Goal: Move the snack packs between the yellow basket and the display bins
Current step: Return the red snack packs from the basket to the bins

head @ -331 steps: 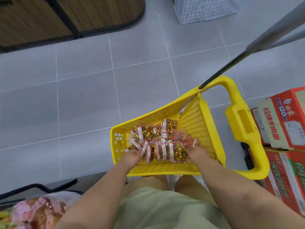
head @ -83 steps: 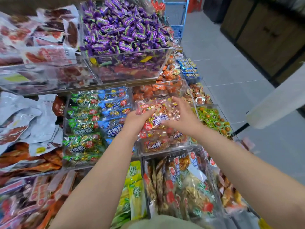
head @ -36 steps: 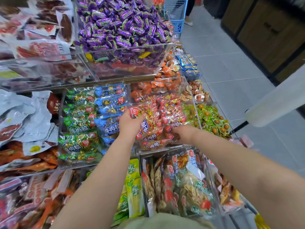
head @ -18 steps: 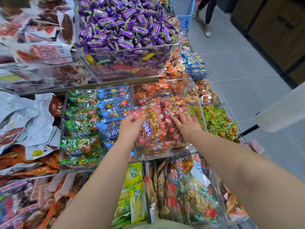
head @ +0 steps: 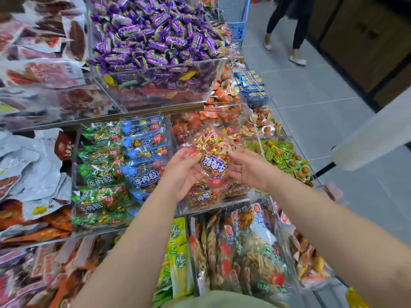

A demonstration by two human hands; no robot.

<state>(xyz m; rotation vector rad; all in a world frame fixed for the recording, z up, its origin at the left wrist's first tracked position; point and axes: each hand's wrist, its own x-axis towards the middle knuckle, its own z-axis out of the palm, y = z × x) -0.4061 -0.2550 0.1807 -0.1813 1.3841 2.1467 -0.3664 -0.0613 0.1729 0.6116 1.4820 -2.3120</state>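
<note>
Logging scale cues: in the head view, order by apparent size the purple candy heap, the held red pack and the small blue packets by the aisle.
1. purple candy heap, clearly largest
2. red pack
3. small blue packets; farther away, so true size unsure

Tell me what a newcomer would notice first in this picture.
Probably the heap of purple candies in the clear bin at the top. Next, the red snack pack at centre, held between the left hand and right hand. Green packs and blue packs lie stacked just to its left.
</note>
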